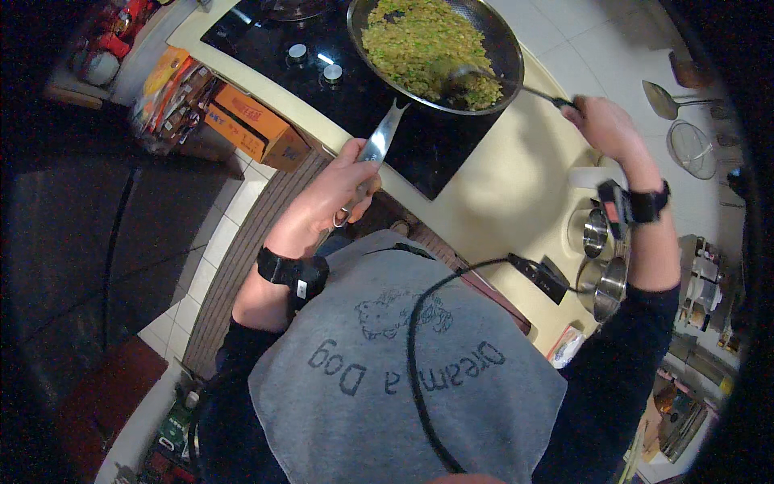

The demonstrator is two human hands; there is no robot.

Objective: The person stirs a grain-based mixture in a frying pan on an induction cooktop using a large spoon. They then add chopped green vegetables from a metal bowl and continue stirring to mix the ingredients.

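A metal frying pan (514, 54) holds a layer of yellowish fried rice (429, 51) with green bits. It is over the black glass cooktop (423, 151). My left hand (347, 184) grips the pan's metal handle (381, 139). My right hand (604, 130) holds the dark handle of a metal ladle or spatula (532, 91). The tool's blurred head rests in the rice at the pan's near right side, so its exact shape cannot be told.
An orange cardboard box (254, 124) and bagged packets (175, 103) stand left of the cream countertop (496, 199). Metal bowls (608, 290) sit at right. A black cable (417, 339) crosses my grey apron. A metal turner (662, 100) and a glass lid (691, 148) are at far right.
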